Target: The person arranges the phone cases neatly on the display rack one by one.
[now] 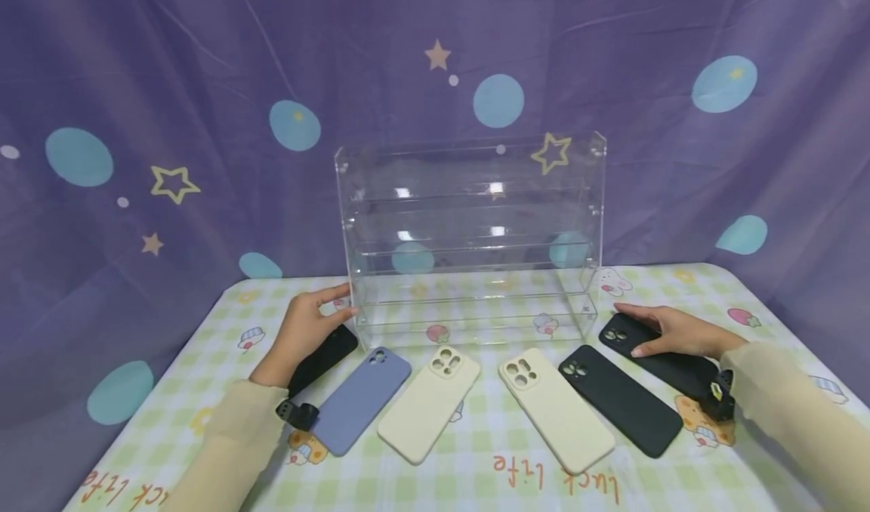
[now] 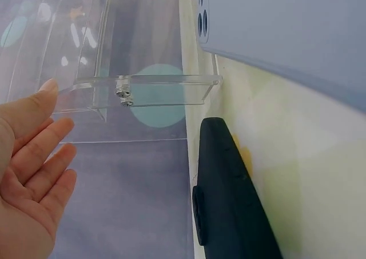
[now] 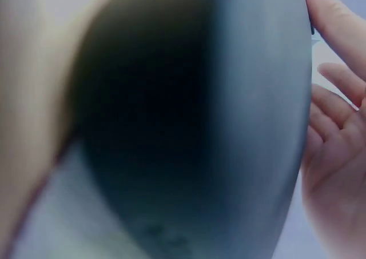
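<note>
My left hand (image 1: 309, 327) reaches the left edge of a transparent acrylic display rack (image 1: 469, 342), fingers extended and fingertips right at its side panel. In the left wrist view its fingers (image 2: 43, 167) are relaxed, near the rack's corner screws (image 2: 123, 90). Under that forearm lies a black phone case (image 1: 326, 361), partly hidden, with a blue-grey phone case (image 1: 363, 402) beside it. My right hand (image 1: 680, 332) rests over the outermost black phone case (image 1: 686, 376), its thumb touching the case. The right wrist view is mostly filled by this case (image 3: 263, 99), blurred, its edge hiding some fingertips.
Two cream phone cases (image 1: 428, 410) (image 1: 560, 421) lie fanned in front of the rack, another black phone case (image 1: 621, 402) at their right. A green-checked cloth (image 1: 469, 482) covers the table. A purple patterned curtain (image 1: 408, 13) hangs behind.
</note>
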The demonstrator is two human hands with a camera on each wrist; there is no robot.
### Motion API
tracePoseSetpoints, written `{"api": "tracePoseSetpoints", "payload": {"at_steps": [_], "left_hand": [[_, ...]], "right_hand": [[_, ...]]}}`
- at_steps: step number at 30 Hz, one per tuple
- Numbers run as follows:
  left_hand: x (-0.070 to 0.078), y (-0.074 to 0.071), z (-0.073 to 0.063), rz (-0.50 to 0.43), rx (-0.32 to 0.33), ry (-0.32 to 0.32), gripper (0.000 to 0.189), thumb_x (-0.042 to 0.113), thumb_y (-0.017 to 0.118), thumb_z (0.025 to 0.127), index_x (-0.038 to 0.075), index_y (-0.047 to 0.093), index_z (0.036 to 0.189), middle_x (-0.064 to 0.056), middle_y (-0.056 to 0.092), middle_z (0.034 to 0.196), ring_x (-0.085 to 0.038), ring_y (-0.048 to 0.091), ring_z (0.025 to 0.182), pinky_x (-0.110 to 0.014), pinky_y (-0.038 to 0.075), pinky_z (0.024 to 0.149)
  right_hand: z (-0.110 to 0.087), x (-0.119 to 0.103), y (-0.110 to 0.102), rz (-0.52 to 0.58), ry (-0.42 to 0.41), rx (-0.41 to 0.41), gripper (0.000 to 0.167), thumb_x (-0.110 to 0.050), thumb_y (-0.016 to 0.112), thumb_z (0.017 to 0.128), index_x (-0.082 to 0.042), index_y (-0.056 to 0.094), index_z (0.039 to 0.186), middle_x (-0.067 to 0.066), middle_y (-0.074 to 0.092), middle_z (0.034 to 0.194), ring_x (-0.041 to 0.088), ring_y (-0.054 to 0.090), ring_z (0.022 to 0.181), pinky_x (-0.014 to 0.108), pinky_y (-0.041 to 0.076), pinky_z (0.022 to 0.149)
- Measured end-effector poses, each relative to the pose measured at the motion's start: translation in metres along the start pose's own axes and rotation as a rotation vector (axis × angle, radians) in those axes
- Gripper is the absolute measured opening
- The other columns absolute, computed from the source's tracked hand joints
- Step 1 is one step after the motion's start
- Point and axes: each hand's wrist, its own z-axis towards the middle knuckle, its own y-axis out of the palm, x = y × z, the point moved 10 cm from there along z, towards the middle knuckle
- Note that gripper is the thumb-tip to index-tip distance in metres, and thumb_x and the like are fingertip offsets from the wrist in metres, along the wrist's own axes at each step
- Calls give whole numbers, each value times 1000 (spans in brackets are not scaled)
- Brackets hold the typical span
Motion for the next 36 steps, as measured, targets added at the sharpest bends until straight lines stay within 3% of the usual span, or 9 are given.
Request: {"api": "tracePoseSetpoints", "payload": {"at_steps": [3, 5, 7, 11, 15, 18, 23, 29, 36], "left_hand": [[-1, 0, -1, -7, 2, -5, 44, 13, 76, 80, 2, 64, 121, -16, 65, 115, -32, 58, 112, -48, 48, 91], [-1, 1, -1, -8, 2, -3, 43, 12, 76, 80, 1, 64, 121, -16, 65, 115, -32, 58, 112, -48, 48, 91], [-1, 1, 0, -13, 4, -4, 43, 12, 75, 80, 1, 64, 120, -17, 65, 115, -33, 58, 112, -48, 48, 91], [0, 3, 1, -15, 1, -3, 43, 12, 75, 81, 0, 64, 120, -17, 64, 115, -33, 58, 112, -49, 47, 92], [1, 4, 1, -26, -9, -2, 43, 12, 74, 82, 0, 63, 121, -17, 63, 116, -33, 58, 112, -49, 47, 93], [0, 4, 1, -42, -17, -5, 42, 12, 73, 82, 0, 62, 121, -16, 63, 117, -33, 58, 112, -48, 48, 92], [1, 4, 0, -54, -23, -13, 41, 9, 73, 83, -2, 62, 120, -18, 63, 117, -33, 61, 107, -45, 51, 86], [2, 7, 0, -20, -45, -28, 35, 12, 71, 85, -3, 65, 116, -19, 65, 113, -34, 65, 98, -43, 55, 79], [-1, 8, -1, 10, -62, -41, 32, 14, 69, 87, -3, 67, 113, -18, 65, 112, -32, 66, 95, -40, 56, 77]], "right_hand": [[-1, -1, 0, -71, 35, -6, 84, -32, 72, 82, 5, 30, 145, 27, 30, 147, 20, 29, 136, 33, 38, 105], [-2, -3, -1, -108, 42, 1, 84, -34, 72, 82, 6, 31, 144, 27, 32, 146, 43, 28, 132, 53, 35, 102], [-2, -4, -2, -128, 41, 13, 85, -35, 72, 81, 6, 32, 143, 27, 33, 145, 50, 27, 129, 60, 32, 99], [-4, -7, -7, -159, 26, 53, 85, -37, 74, 79, 6, 37, 141, 26, 39, 143, 46, 34, 128, 60, 35, 97], [-5, -14, -12, -198, -27, 120, 81, -35, 77, 76, 5, 43, 138, 25, 46, 138, 17, 44, 125, 57, 42, 92], [-5, -22, -17, -226, -92, 181, 73, -29, 78, 76, 6, 49, 133, 24, 52, 132, -5, 43, 116, 46, 49, 88], [-2, -28, -21, -240, -138, 236, 63, -22, 77, 77, 8, 53, 128, 24, 59, 122, 1, 55, 105, 24, 52, 80], [-3, -17, -27, -232, -31, 259, 62, -23, 75, 80, 4, 53, 131, 21, 61, 122, 1, 58, 98, 22, 50, 75], [-3, -13, -34, -80, 40, 281, 47, -19, 66, 89, 9, 56, 125, 27, 60, 118, -10, 57, 92, 17, 52, 71]]}}
